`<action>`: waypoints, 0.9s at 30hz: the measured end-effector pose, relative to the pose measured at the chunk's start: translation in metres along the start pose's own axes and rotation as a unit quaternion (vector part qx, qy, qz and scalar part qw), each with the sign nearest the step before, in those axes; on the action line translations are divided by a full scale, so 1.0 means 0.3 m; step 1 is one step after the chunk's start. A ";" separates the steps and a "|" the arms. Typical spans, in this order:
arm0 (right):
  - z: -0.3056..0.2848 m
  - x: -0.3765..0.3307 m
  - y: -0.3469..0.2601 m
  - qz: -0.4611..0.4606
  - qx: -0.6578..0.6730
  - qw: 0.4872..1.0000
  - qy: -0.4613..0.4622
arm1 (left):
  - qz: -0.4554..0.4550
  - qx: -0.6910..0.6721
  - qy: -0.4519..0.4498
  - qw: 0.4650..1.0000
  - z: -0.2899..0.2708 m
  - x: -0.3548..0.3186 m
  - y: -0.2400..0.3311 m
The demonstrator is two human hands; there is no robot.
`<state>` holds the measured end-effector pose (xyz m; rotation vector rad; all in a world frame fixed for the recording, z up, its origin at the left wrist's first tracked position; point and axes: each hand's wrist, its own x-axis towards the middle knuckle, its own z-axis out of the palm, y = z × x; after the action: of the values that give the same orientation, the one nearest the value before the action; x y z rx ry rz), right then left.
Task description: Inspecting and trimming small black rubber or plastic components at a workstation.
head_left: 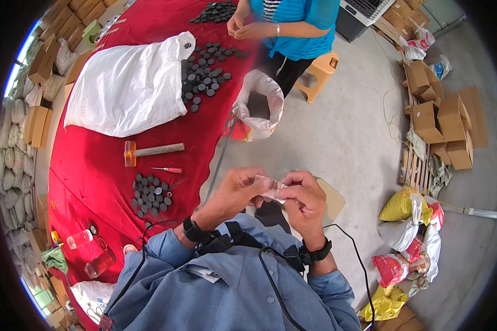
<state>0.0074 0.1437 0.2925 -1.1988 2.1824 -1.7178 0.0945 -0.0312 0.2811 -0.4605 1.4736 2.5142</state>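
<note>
Between my two hands, in front of my chest, is a small thin piece of clear, crinkled plastic film. My left hand pinches its left side, with thumb and fingers pressed together. At the other end my right hand grips the film the same way. Whether anything lies inside the film cannot be made out. To the left, on a red cloth, lies a group of small dark round discs. Just beyond them are a red-handled screwdriver and a mallet with an orange head.
A white woven sack lies on the cloth, more dark discs at its mouth. Across from me, a person in blue stands by an open sack and a stool. Cardboard boxes and filled bags are at right.
</note>
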 end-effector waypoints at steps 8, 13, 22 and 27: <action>0.031 -0.017 -0.036 0.259 0.189 0.947 0.009 | 0.293 0.296 0.106 0.903 0.036 -0.017 -0.036; 0.073 -0.023 -0.040 0.199 0.120 0.973 0.012 | 0.296 0.337 0.137 0.883 0.034 -0.035 -0.019; 0.093 -0.032 -0.086 0.318 0.225 0.919 0.055 | 0.344 0.331 0.171 0.862 -0.010 -0.066 -0.036; 0.026 -0.024 -0.230 0.246 0.137 0.958 0.047 | 0.087 0.211 0.013 0.973 -0.078 -0.179 0.119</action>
<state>0.0513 0.1393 0.3467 -0.4631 1.9748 -1.7908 0.1374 -0.0694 0.3187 -0.3031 2.0707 2.2194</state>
